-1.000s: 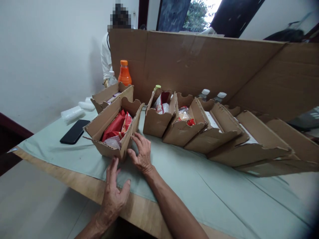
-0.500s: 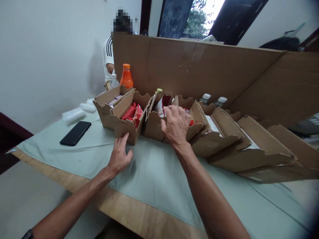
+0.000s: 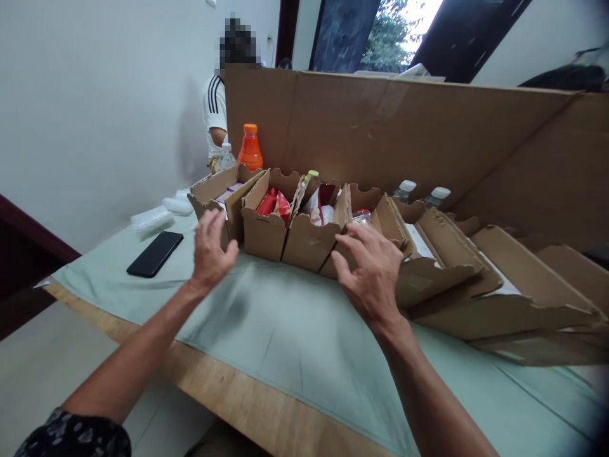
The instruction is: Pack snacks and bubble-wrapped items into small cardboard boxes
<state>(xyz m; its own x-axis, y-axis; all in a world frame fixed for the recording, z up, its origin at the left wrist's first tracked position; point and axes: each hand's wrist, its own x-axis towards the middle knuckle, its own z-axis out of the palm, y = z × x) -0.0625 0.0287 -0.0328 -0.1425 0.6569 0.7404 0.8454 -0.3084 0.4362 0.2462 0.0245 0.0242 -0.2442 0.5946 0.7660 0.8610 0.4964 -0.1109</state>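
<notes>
My left hand (image 3: 210, 251) is open, fingers spread, in front of the leftmost cardboard box (image 3: 233, 212); whether it touches that box I cannot tell. To its right, a box with red packets (image 3: 275, 206) inside stands flush beside another box (image 3: 309, 241) that holds a red and white bag (image 3: 318, 206). My right hand (image 3: 368, 270) is open, thumb and fingers apart, holding nothing. It hovers before a box with clear, red-trimmed packaging (image 3: 362, 216), hiding part of its front.
More boxes (image 3: 442, 279) slant in a row to the right. A tall cardboard sheet (image 3: 356, 127) stands behind, with an orange bottle (image 3: 250, 149) at its left end. A black phone (image 3: 155, 254) and plastic-wrapped bundles (image 3: 152, 220) lie left. A person (image 3: 216, 114) is beyond.
The box of red packets has straightened and now sits against the box on its right. My left hand has left it, moving left and up; my right hand has drawn back rightward.
</notes>
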